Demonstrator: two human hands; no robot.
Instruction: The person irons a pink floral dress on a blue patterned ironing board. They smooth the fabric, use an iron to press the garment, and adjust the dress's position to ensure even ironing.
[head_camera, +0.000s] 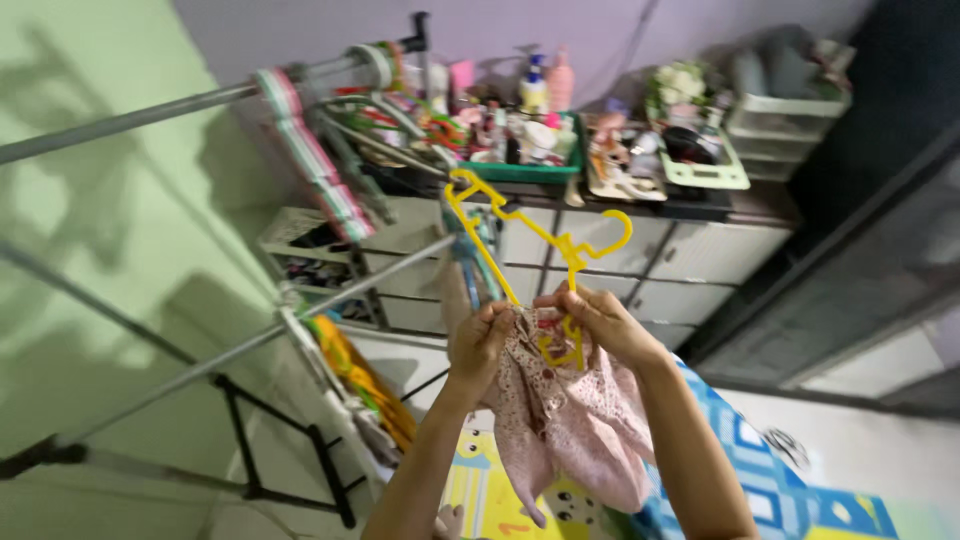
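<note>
Both forearms come up from the bottom edge, raised and angled in toward each other so the hands meet mid-frame; left hand (480, 343) has its fingers curled tight, pinching the top edge of a small pink patterned garment (565, 425), wrist bent a bit inward; right hand (600, 322) is closed too, fingers wrapped over the same bunched fabric and the lower part of a yellow plastic hanger (545, 250); the garment hangs down loose between the two wrists, and the hanger pokes up out of it, tilted, hook end pointing up-right, so it's up in the air in front of the person, not resting on anything.

Below the arms there's a colourful play mat (770, 480) with blue and yellow patches on the floor; off to the left, a metal drying rack (200, 360) with slanted rails and some yellow cloth draped low on it; more hangers, striped ones (310, 150), bunched on the upper rail.

Further back, a white chest of drawers (680, 270) against the wall; its top is crowded with bottles, a green tray (530, 165) and a pale basket (705, 160) of odds and ends.
</note>
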